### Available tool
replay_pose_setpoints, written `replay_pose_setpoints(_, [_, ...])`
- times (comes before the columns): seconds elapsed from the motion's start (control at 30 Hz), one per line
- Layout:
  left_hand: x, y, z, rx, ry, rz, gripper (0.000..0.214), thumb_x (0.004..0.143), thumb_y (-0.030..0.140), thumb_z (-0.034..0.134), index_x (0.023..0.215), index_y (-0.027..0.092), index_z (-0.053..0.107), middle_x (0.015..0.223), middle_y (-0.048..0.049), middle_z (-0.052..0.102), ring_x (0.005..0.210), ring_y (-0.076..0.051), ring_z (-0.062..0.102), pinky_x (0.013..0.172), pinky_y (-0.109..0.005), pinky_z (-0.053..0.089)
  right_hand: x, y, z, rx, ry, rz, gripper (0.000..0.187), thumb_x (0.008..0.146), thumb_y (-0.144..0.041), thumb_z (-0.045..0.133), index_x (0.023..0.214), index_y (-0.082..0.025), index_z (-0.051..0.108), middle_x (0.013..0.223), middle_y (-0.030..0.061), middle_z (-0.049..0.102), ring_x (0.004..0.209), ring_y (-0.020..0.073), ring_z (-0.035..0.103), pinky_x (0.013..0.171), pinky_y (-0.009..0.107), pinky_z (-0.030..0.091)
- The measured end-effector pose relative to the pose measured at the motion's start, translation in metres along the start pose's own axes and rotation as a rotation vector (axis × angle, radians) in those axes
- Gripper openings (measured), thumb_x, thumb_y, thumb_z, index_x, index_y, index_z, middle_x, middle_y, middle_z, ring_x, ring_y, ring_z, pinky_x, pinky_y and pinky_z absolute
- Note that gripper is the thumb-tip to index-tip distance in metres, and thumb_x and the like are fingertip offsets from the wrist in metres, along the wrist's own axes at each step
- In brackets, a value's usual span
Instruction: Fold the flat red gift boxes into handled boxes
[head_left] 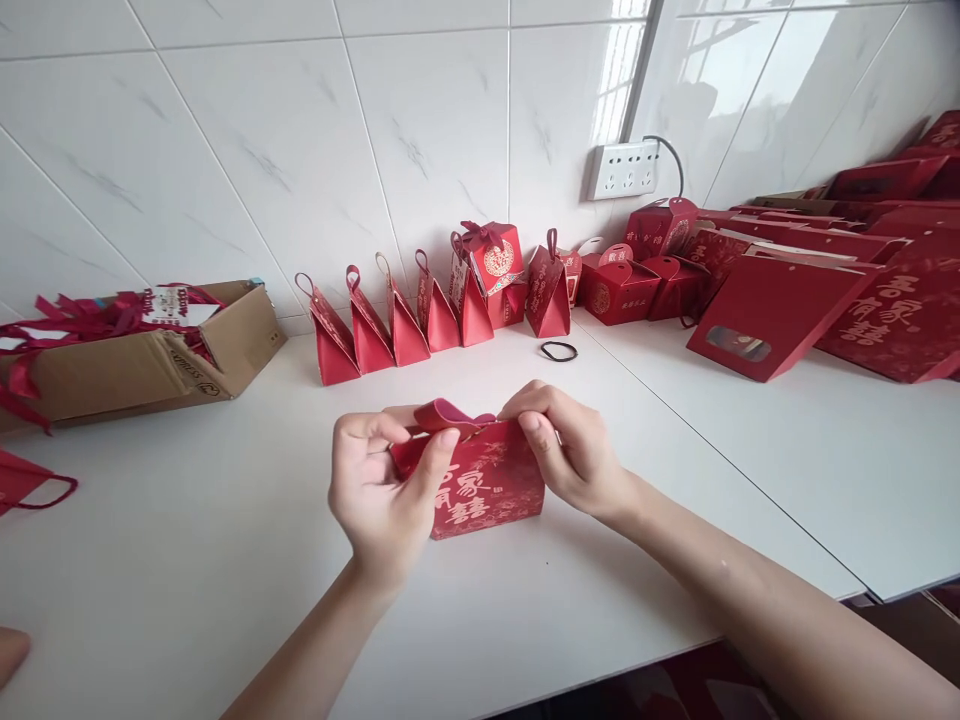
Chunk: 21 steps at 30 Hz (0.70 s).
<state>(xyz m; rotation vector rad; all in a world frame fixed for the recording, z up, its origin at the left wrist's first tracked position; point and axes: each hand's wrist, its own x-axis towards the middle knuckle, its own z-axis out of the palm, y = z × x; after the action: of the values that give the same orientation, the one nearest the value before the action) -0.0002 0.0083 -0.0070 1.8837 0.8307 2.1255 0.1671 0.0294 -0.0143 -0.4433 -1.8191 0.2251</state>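
Note:
A small red paper box [491,485] with gold characters stands on the white table [187,560] right in front of me. My left hand [379,490] grips its left end, thumb pressed on the front and fingers pinching the curved top flap [450,415]. My right hand [574,450] pinches the right end of the same flap at the box's top edge. Both hands are closed on the box.
A row of folded red boxes [409,325] lines the tiled wall. A cardboard carton [150,365] of red ribbons sits at far left. Flat red boxes [772,310] pile at right. A black hair tie [559,351] lies behind the box. A wall socket [622,168] is above.

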Motion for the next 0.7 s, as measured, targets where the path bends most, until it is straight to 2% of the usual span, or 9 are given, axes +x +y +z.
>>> replay_pose_setpoints(0.1, [0.0012, 0.0024, -0.0023, 0.069, -0.040, 0.123, 0.014, 0.084, 0.009, 0.068, 0.085, 0.018, 0.057, 0.075, 0.0029, 0.067, 0.067, -0.009, 0.066, 0.059, -0.019, 0.053, -0.0015, -0.0036, 0.0012, 0.008, -0.018, -0.074, 0.013, 0.100, -0.018, 0.039, 0.096, -0.020, 0.051, 0.077, 0.0025, 0.057, 0.068, 0.0129, 0.057, 0.059, 0.024, 0.049])
replay_pose_setpoints(0.17, [0.0009, 0.0029, -0.0048, 0.131, -0.093, 0.191, 0.014, 0.083, 0.005, 0.066, 0.090, 0.017, 0.062, 0.079, 0.0015, 0.067, 0.070, -0.009, 0.065, 0.059, -0.020, 0.053, -0.0024, -0.0052, 0.0022, 0.009, -0.021, -0.098, 0.007, 0.098, -0.018, 0.044, 0.097, -0.020, 0.050, 0.077, 0.0022, 0.057, 0.068, 0.0133, 0.058, 0.057, 0.024, 0.049])
replay_pose_setpoints(0.27, [-0.0005, 0.0027, -0.0082, 0.237, -0.171, 0.321, 0.025, 0.081, 0.001, 0.065, 0.099, 0.018, 0.068, 0.092, -0.0017, 0.071, 0.079, -0.012, 0.067, 0.065, -0.022, 0.055, -0.0030, -0.0062, 0.0038, 0.013, -0.010, -0.117, 0.009, 0.094, -0.014, 0.048, 0.100, -0.021, 0.048, 0.077, 0.0021, 0.058, 0.066, 0.0137, 0.058, 0.054, 0.024, 0.049])
replay_pose_setpoints(0.33, [-0.0012, 0.0023, -0.0095, 0.277, -0.181, 0.388, 0.032, 0.079, 0.001, 0.065, 0.106, 0.018, 0.069, 0.099, -0.0027, 0.071, 0.083, -0.013, 0.068, 0.068, -0.023, 0.056, -0.0026, -0.0066, 0.0043, 0.015, -0.002, -0.137, 0.015, 0.093, -0.011, 0.047, 0.104, -0.021, 0.048, 0.079, 0.0024, 0.059, 0.067, 0.0138, 0.058, 0.054, 0.024, 0.049])
replay_pose_setpoints(0.53, [-0.0006, 0.0013, -0.0089, 0.264, -0.187, 0.380, 0.042, 0.081, 0.003, 0.061, 0.118, 0.022, 0.067, 0.104, -0.0027, 0.072, 0.086, -0.016, 0.069, 0.070, -0.026, 0.059, -0.0006, -0.0077, 0.0039, -0.010, -0.013, -0.113, 0.017, 0.092, -0.010, 0.047, 0.104, -0.021, 0.049, 0.079, 0.0017, 0.059, 0.067, 0.0130, 0.058, 0.056, 0.024, 0.050])
replay_pose_setpoints(0.7, [-0.0021, 0.0021, -0.0071, 0.282, -0.177, 0.478, 0.046, 0.083, 0.003, 0.059, 0.123, 0.024, 0.065, 0.104, -0.0029, 0.071, 0.081, -0.014, 0.069, 0.066, -0.023, 0.059, -0.0028, -0.0077, 0.0059, 0.025, 0.039, -0.120, 0.015, 0.092, -0.018, 0.053, 0.106, -0.021, 0.049, 0.079, 0.0016, 0.060, 0.063, 0.0126, 0.057, 0.054, 0.024, 0.050])
